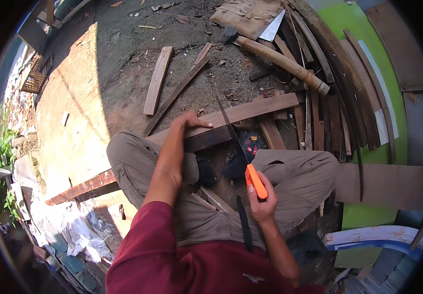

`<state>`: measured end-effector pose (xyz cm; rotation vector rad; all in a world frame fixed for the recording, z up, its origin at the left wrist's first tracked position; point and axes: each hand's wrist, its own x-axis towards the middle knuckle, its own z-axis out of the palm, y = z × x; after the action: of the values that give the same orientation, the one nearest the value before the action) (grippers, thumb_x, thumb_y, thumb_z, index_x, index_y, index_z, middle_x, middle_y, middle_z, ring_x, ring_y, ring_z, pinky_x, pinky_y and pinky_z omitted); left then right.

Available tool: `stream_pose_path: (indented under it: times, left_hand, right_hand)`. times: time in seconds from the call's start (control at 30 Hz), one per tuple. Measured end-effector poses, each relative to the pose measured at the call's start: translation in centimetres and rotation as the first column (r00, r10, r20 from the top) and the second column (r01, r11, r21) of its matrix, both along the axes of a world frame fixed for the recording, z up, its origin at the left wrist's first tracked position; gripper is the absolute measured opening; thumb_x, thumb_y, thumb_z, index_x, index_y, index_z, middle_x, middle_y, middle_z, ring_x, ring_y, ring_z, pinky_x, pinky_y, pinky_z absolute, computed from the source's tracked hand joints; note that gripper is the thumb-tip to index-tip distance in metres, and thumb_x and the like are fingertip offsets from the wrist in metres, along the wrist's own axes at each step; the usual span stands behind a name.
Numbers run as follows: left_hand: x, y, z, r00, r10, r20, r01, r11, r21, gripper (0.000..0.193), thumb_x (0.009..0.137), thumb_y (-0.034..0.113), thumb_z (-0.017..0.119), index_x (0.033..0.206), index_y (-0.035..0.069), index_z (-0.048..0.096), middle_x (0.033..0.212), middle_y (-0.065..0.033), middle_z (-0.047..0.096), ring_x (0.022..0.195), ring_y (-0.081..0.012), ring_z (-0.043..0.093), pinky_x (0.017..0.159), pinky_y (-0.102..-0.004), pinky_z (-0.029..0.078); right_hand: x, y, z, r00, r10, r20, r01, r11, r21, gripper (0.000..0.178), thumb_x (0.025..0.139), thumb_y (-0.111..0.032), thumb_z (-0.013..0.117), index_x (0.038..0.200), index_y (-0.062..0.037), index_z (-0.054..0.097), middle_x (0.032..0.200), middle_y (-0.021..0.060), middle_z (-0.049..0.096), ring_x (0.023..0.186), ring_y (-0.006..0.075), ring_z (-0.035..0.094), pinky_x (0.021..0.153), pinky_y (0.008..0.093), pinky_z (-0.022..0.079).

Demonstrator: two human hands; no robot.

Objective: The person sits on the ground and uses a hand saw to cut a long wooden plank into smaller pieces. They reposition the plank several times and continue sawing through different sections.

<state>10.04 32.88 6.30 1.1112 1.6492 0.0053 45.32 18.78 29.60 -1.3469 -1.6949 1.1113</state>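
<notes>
My right hand (264,200) is wrapped around the orange handle of a hand saw (256,182). Its thin dark blade runs away from me and lies across a brown wooden plank (250,109). The plank stretches over in front of my legs, from near my left knee toward the wood pile. Left of the blade, my left hand (192,121) grips the plank, thumb along its top face and fingers partly hidden. Under it sits a darker wood block (207,139). A dark strap-like strip (244,223) hangs over my lap.
On the ground ahead lie a short board (158,81) and a narrow strip (177,95). Scrap wood (329,117) is heaped at the right, with a round pole (282,63) on top. A reddish beam (85,188) extends left. White sacking (81,228) lies at the lower left.
</notes>
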Motion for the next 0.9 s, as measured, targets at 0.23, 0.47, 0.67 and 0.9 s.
stream_pose_path:
  times: [0.23, 0.47, 0.67, 0.9]
  left_hand:
    - [3.2, -1.7, 2.3, 0.946, 0.159, -0.281, -0.063, 0.945, 0.321, 0.098, 0.077, 0.073, 0.071, 0.139, -0.001, 0.055, 0.135, -0.0209, 0.062, 0.132, -0.0378, 0.055, 0.113, -0.0525, 0.039]
    - [9.0, -7.2, -2.3, 0.616, 0.640, -0.458, -0.094, 0.638, 0.765, 0.064, 0.098, 0.051, 0.057, 0.142, 0.005, 0.053, 0.151, -0.0156, 0.046, 0.150, -0.0321, 0.030, 0.125, -0.0561, 0.012]
    - [9.7, -6.8, -1.4, 0.620, 0.631, -0.466, -0.194, 0.699, 0.689, 0.061, 0.098, 0.051, 0.054, 0.141, 0.007, 0.055, 0.148, -0.0119, 0.049, 0.149, -0.0286, 0.031, 0.126, -0.0537, 0.008]
    - [10.0, -6.8, -1.2, 0.607, 0.625, -0.491, -0.193, 0.715, 0.672, 0.059, 0.098, 0.050, 0.053, 0.139, 0.007, 0.056, 0.146, -0.0119, 0.050, 0.149, -0.0287, 0.032, 0.126, -0.0538, 0.009]
  right_hand:
    - [-1.3, 0.3, -0.1, 0.997, 0.038, 0.070, -0.033, 0.997, -0.073, 0.044, 0.093, -0.008, 0.070, 0.133, 0.0077, 0.058, 0.117, 0.0212, 0.071, 0.106, 0.0269, 0.072, 0.093, 0.0362, 0.054]
    - [-1.8, 1.3, 1.9, 0.976, 0.183, 0.115, -0.163, 0.973, -0.165, 0.050, 0.096, -0.014, 0.069, 0.139, 0.0061, 0.054, 0.122, 0.0251, 0.068, 0.108, 0.0330, 0.071, 0.094, 0.0388, 0.054]
    - [-1.9, 2.4, 2.5, 0.955, 0.242, 0.169, -0.215, 0.963, -0.166, 0.051, 0.099, -0.015, 0.067, 0.143, 0.0047, 0.050, 0.128, 0.0256, 0.067, 0.117, 0.0336, 0.068, 0.097, 0.0389, 0.053]
    - [-2.9, 3.3, 4.2, 0.952, 0.222, 0.210, -0.188, 0.968, -0.169, 0.050, 0.099, -0.017, 0.067, 0.142, 0.0047, 0.051, 0.128, 0.0245, 0.067, 0.118, 0.0320, 0.068, 0.098, 0.0391, 0.052]
